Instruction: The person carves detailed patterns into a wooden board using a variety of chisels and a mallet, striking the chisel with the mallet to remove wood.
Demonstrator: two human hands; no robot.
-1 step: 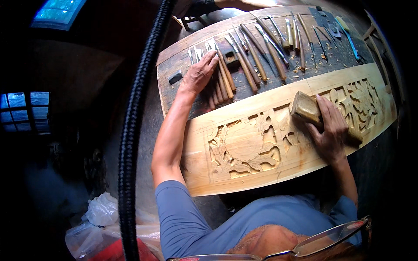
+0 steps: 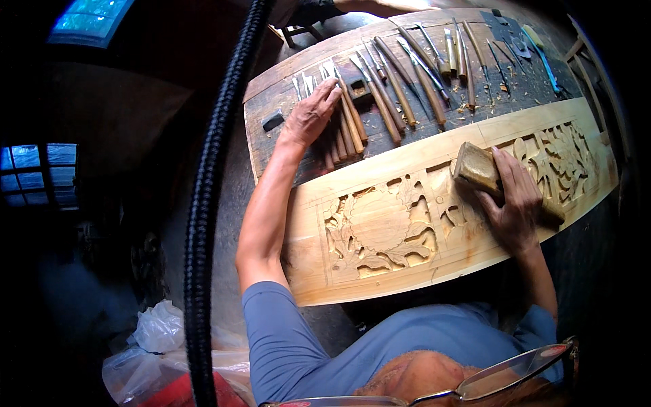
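My left hand [image 2: 313, 117] reaches over a row of wood-carving chisels [image 2: 349, 129] at the bench's left. Its fingers are bent and close together on one chisel near the blade end; the fingertips are partly hidden. My right hand [image 2: 514, 197] is closed round a worn, blocky wooden mallet [image 2: 478, 167], which lies across the carved panel. Under it, the long pale wooden panel [image 2: 308, 261] has flowers and leaves cut in relief, with deep hollows around them. A large round flower [image 2: 381, 220] on the left shows pencilled petal lines and a mostly flat surface.
More chisels [image 2: 427, 85] lie spread along the dark workbench [image 2: 271, 91], among wood chips. A dark block [image 2: 272, 121] sits at its left end, a blue-handled brush [image 2: 542, 61] at far right. A black braided cord [image 2: 213, 149] hangs at left; plastic sheeting [image 2: 159, 329] lies below.
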